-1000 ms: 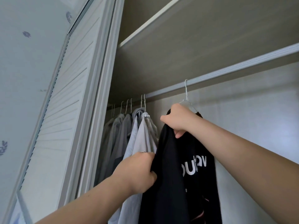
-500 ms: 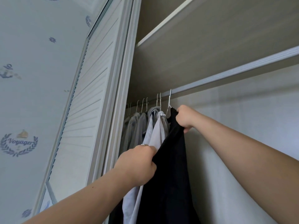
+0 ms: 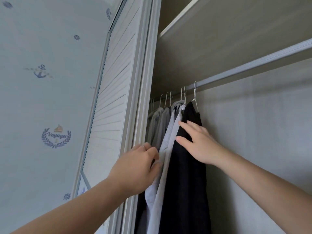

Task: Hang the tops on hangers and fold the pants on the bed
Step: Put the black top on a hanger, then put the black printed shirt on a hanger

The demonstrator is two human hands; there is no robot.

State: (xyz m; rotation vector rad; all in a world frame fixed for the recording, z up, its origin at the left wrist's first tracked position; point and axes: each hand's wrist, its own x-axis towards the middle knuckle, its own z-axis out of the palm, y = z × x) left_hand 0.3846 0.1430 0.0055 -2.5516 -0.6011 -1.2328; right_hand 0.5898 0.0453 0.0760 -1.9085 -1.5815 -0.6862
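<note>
A black top (image 3: 185, 174) hangs on a white hanger (image 3: 195, 97) from the wardrobe rail (image 3: 253, 65), rightmost in a row of hung garments. My right hand (image 3: 197, 142) lies flat against the black top's upper side, fingers straight and spread. My left hand (image 3: 138, 166) sits lower at the left, its fingers bent against the light grey shirt (image 3: 166, 149) next to the black top; whether it grips the fabric is unclear. Several grey and pale tops (image 3: 158, 125) hang further left on white hangers.
A white louvred sliding door (image 3: 111, 102) stands left of the opening. A shelf (image 3: 219, 31) runs above the rail. The wardrobe's back wall (image 3: 261, 132) right of the black top is bare, with open rail. Patterned wallpaper (image 3: 50, 81) covers the left.
My right hand has let go of the hanger top and now lies flat on the black top. My left hand released the black fabric and moved to the grey shirt. The top slid left earlier.
</note>
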